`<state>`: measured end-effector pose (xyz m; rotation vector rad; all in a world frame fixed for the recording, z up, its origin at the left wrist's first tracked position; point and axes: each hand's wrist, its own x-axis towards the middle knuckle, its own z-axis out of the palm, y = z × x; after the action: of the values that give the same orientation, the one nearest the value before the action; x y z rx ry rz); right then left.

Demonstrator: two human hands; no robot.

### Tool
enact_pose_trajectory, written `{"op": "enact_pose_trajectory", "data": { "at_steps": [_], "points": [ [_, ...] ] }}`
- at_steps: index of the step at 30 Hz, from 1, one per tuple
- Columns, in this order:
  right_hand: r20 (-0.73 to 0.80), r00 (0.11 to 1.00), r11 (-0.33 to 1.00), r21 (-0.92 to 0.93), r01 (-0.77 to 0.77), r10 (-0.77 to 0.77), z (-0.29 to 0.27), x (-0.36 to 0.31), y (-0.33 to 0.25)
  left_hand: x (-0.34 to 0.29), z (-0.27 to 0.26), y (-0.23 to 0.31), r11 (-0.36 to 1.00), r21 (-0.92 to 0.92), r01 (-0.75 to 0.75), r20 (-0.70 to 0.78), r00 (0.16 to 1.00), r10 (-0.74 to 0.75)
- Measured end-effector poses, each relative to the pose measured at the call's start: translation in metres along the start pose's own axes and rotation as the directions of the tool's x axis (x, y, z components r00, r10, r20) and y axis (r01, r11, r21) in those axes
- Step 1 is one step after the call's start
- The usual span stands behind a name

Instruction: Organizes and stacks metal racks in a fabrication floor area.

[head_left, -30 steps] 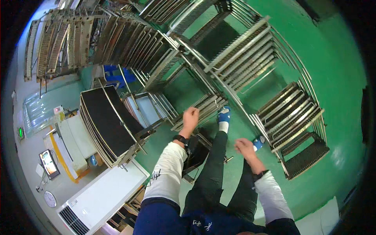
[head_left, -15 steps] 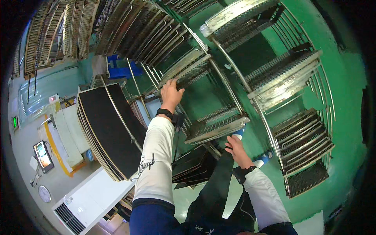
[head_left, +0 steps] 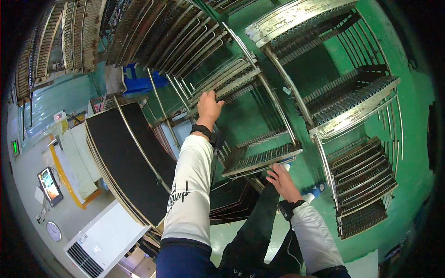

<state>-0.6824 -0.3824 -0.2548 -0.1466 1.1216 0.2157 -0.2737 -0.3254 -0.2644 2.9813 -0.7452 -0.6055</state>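
A slotted metal rack (head_left: 266,159) with comb-like teeth and tubular side bars lies before me. My left hand (head_left: 209,110) is at its far left rail, with the fingers bent over the metal edge and the thumb off to the right. At the near end, beside a thin wire handle, is my right hand (head_left: 283,181). Its fingers are slightly bent and apart, the fingertips close to the rack's edge; whether they touch it is hard to tell. Both wrists wear black bands.
To the right stands another slotted metal rack (head_left: 354,104), with stacked toothed trays (head_left: 364,178) below it. More racks (head_left: 171,37) stand at the far left. Large black panels (head_left: 127,148) lean behind a metal bar at left, near a white air conditioner (head_left: 104,238). The floor (head_left: 417,125) is green.
The whole view has shifted slightly, with the racks lower and further right in it. My left fingers are bent more over the rail. My right hand is closer to the rack's near end.
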Motion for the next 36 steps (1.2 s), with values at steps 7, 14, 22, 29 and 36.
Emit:
{"op": "enact_pose_trajectory", "data": {
  "at_steps": [7, 14, 22, 29, 36],
  "points": [
    [-0.001, 0.999, 0.996, -0.089, 0.032, -0.033, -0.002, -0.022, 0.013, -0.026, -0.025, 0.005, 0.998, -0.031, -0.047, -0.05, 0.998, 0.045],
    [0.046, 0.994, 0.977, -0.184, 0.106, -0.099, 0.023, -0.079, 0.01, -0.039, -0.056, 0.007, 0.982, -0.099, -0.16, -0.129, 0.981, 0.147],
    [0.187, 0.971, 0.959, -0.212, 0.185, -0.146, 0.058, -0.14, 0.001, -0.049, -0.108, 0.007, 0.966, -0.179, -0.184, -0.146, 0.976, 0.159],
    [0.334, 0.913, 0.875, -0.337, 0.347, -0.233, 0.074, -0.188, 0.002, -0.061, -0.156, 0.022, 0.933, -0.196, -0.301, -0.223, 0.94, 0.257],
    [0.428, 0.842, 0.841, -0.272, 0.467, -0.329, 0.072, -0.235, 0.0, -0.095, -0.211, 0.053, 0.924, -0.202, -0.325, -0.201, 0.937, 0.286]
  ]
}}
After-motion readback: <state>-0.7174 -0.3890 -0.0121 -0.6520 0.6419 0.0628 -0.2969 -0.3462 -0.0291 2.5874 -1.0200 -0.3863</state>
